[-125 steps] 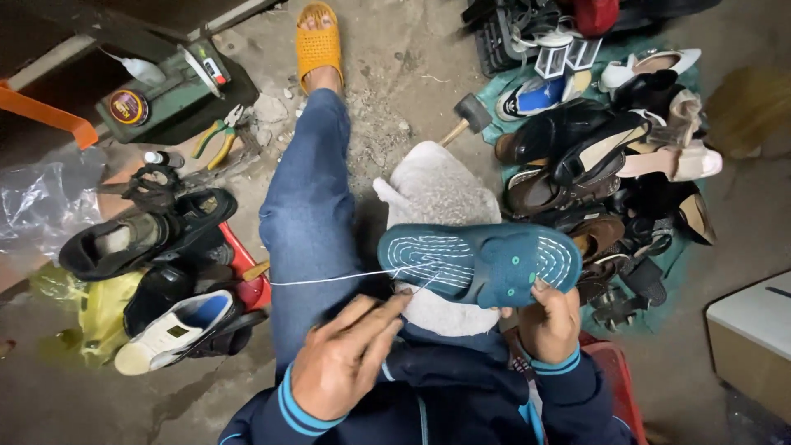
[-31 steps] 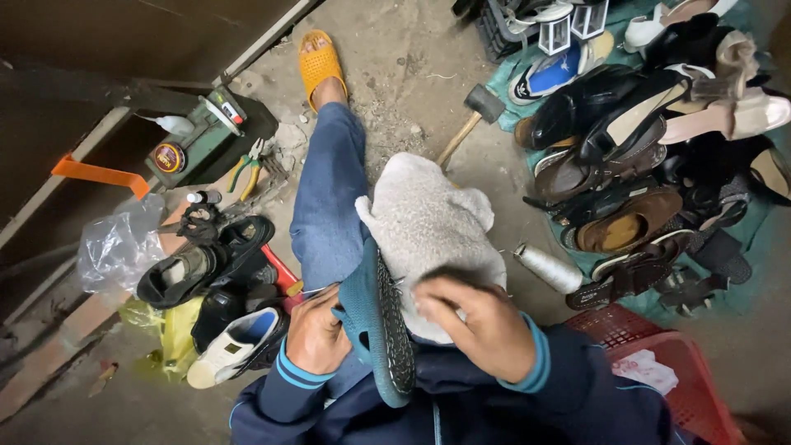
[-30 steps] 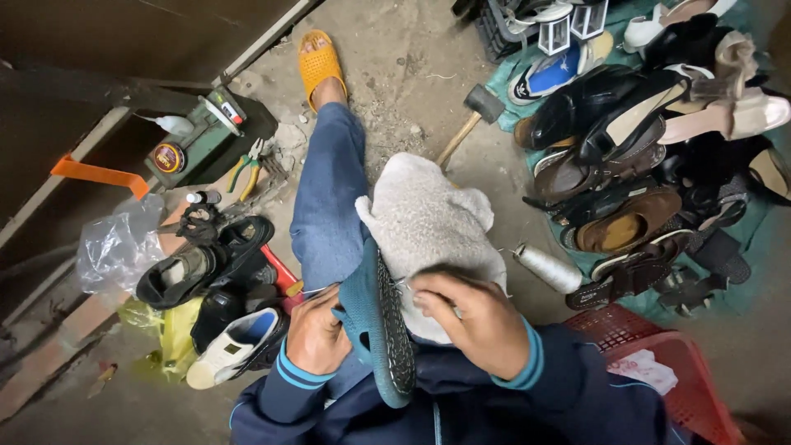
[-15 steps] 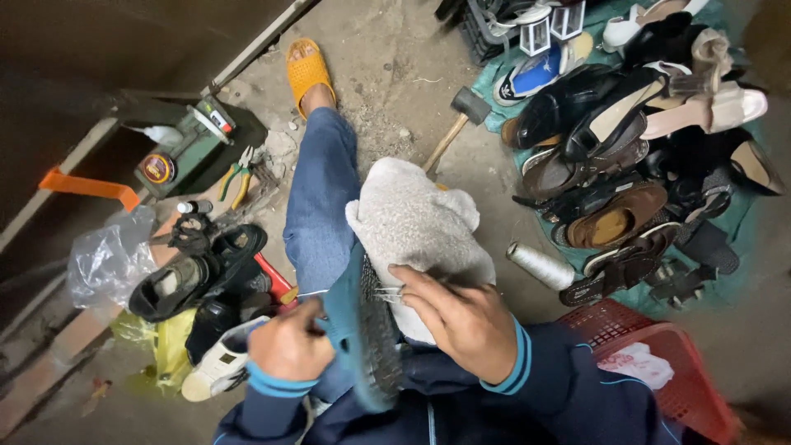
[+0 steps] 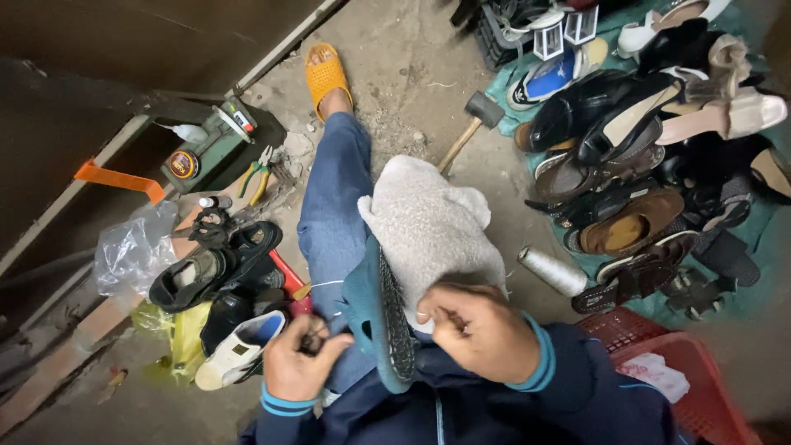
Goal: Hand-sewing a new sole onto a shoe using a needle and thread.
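Observation:
A teal clog-style shoe (image 5: 375, 317) stands on edge in my lap, its studded sole turned to the right. My left hand (image 5: 298, 363) is closed on a small dark tool at the shoe's left side, and a thin white thread (image 5: 325, 286) runs off from there. On the sole side, my right hand (image 5: 476, 330) has its fingers pinched together against the sole. A grey fleecy cloth (image 5: 428, 227) covers my right knee behind the shoe.
A pile of dark shoes and sandals (image 5: 651, 156) lies on a green sheet at right, with a hammer (image 5: 470, 124) and a thread spool (image 5: 554, 270) nearby. More shoes (image 5: 222, 288) sit left. A red basket (image 5: 676, 371) is at lower right, a green toolbox (image 5: 218, 152) upper left.
The shoe was flat with its sole up four seconds ago; now it stands on edge. Over the last second my hands shifted slightly along it and the view drifted.

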